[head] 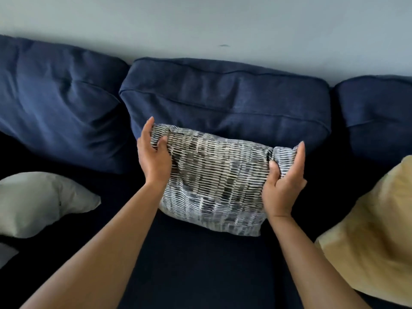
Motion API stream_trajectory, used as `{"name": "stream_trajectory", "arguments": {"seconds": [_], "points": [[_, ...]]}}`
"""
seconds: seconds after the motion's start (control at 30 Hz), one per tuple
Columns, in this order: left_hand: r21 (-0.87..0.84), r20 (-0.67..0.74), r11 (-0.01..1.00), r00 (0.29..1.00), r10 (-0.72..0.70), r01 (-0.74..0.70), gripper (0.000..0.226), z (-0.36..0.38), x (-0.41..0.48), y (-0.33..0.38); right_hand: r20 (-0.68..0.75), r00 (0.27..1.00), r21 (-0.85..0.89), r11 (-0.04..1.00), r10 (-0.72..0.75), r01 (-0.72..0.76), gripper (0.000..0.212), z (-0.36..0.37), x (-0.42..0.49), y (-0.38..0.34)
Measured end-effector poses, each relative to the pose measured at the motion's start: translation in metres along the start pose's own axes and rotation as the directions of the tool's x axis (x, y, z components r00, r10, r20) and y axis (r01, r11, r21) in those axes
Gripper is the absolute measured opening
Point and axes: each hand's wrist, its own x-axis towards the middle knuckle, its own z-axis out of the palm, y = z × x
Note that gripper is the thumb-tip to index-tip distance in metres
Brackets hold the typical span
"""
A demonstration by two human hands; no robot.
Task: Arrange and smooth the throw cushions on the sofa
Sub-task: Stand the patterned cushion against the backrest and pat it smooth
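Observation:
A patterned cushion point(214, 181) with white and dark dashes leans against the middle navy back cushion point(227, 103) of the sofa, its lower edge on the dark seat point(200, 264). My left hand point(152, 156) grips its upper left corner, thumb pressed into the fabric. My right hand point(284, 178) pinches its upper right corner, bunching the cover there. A pale grey-green cushion point(42, 204) lies flat on the seat at the left. A mustard yellow cushion point(374, 230) rests on the seat at the right.
Navy back cushions stand to the left point(58, 103) and to the right point(376, 117) of the middle one. A pale wall point(200, 25) runs behind the sofa. A bit of grey fabric point(6, 253) shows at the lower left edge.

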Motion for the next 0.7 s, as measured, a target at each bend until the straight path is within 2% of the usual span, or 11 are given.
{"name": "stream_trajectory", "arguments": {"seconds": [0.1,0.3,0.47,0.6,0.63,0.7], "points": [[0.098,0.047,0.994,0.997,-0.063,0.058,0.049,0.005,0.000,-0.010,0.064,0.992,-0.065,0.992,0.110,-0.106,0.064,0.009,-0.007,0.001],[0.064,0.010,0.997,0.999,0.046,-0.047,0.045,0.000,0.006,-0.008,-0.014,0.998,-0.072,0.995,0.067,-0.067,0.063,0.012,0.004,0.003],[0.121,0.039,0.992,0.999,0.012,-0.017,0.045,0.006,0.000,-0.023,0.073,0.990,-0.119,0.986,0.125,-0.116,0.063,0.021,-0.004,0.010],[-0.035,0.044,0.999,0.999,0.016,-0.015,0.059,0.003,0.001,-0.026,0.043,0.989,-0.115,0.984,0.139,-0.133,0.066,0.020,-0.003,0.010],[-0.019,0.025,0.999,0.999,0.035,-0.035,0.063,0.000,-0.002,-0.026,0.026,0.990,-0.136,0.982,0.137,-0.132,0.067,0.018,-0.006,0.009],[0.177,-0.029,0.967,0.981,0.192,-0.184,0.068,-0.003,-0.013,-0.027,-0.007,0.998,-0.210,0.976,0.064,-0.064,0.069,0.014,-0.013,0.003]]}}
